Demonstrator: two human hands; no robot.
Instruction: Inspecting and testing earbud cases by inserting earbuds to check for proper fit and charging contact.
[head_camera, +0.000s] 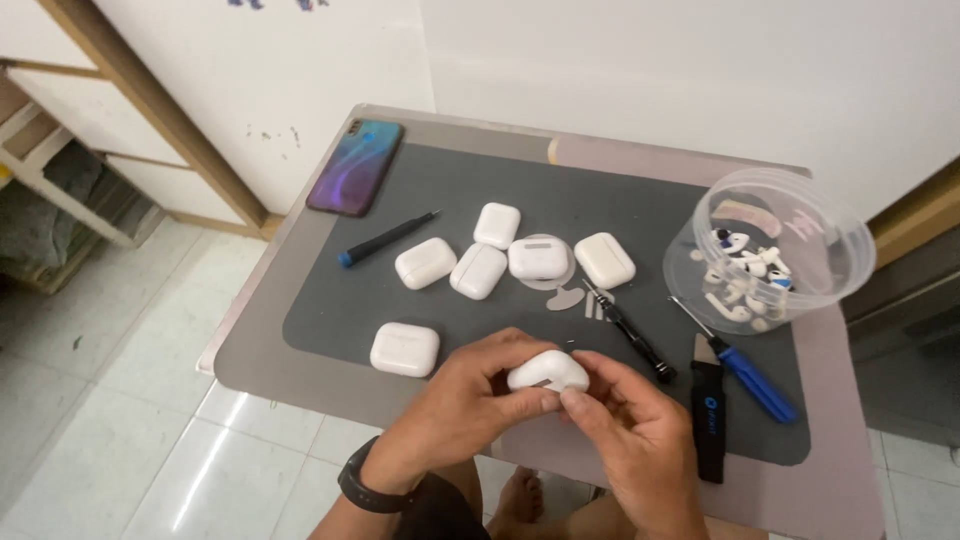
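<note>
Both my hands meet at the near edge of the dark grey mat. My left hand cups a white earbud case from the left, and my right hand pinches its right end with thumb and forefinger. A black band sits on my left wrist. A single white case lies just left of my hands. Several more white cases cluster at the mat's centre, one resting on a round grey disc.
A phone lies at the table's far left corner. A blue-tipped black tool, a black screwdriver, a blue-handled screwdriver and a black pry tool lie on the mat. A clear round tub of earbuds stands at right.
</note>
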